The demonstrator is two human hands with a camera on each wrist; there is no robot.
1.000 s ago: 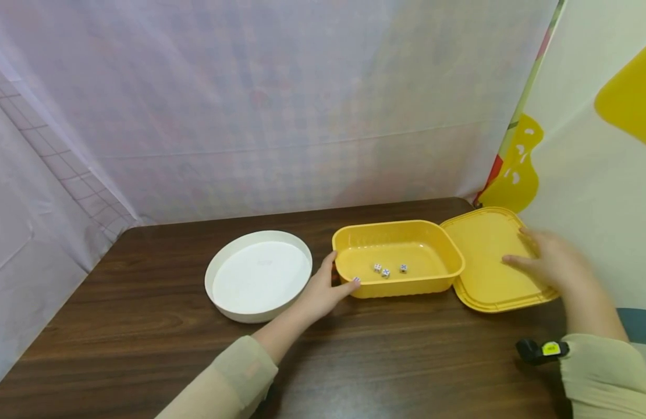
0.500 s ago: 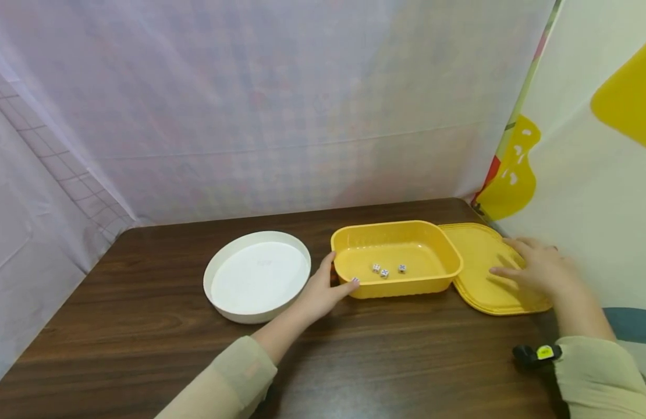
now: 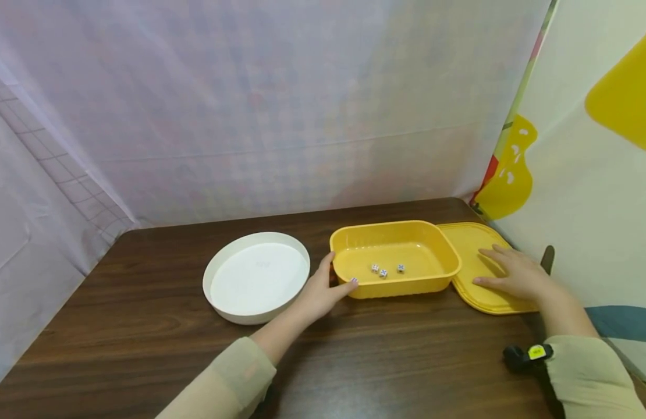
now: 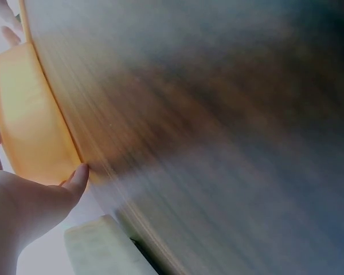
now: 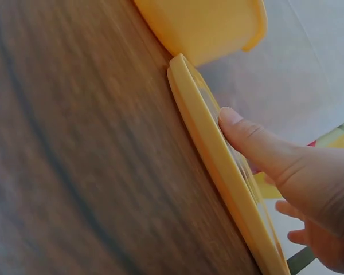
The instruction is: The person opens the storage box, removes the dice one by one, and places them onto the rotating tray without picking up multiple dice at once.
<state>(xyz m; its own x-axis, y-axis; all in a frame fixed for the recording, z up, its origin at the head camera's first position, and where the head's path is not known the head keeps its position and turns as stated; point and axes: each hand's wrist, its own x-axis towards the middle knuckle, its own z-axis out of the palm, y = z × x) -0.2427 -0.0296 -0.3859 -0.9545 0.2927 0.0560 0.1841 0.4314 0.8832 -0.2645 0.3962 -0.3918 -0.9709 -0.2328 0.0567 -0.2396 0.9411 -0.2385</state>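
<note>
Yellow tub [image 3: 407, 287], with dice [image 3: 383, 273] inside, is placed toward the far edge of the table [image 3: 354, 361], its near left corner gripped by the left hand [image 3: 320, 294]. Near the right edge, the yellow lid [image 3: 468, 250] is partly covered by the right hand [image 3: 519, 278], fingers spread wide.

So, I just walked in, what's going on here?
A person is using both hands at a brown table. Their left hand grips the left end of an open yellow container, with three dice plainly visible inside and what looks like another by the thumb. Their right hand is spread over the yellow lid, which lies beside the container on the right. The round white tray stands to the left, with neither hand holding it.
</note>
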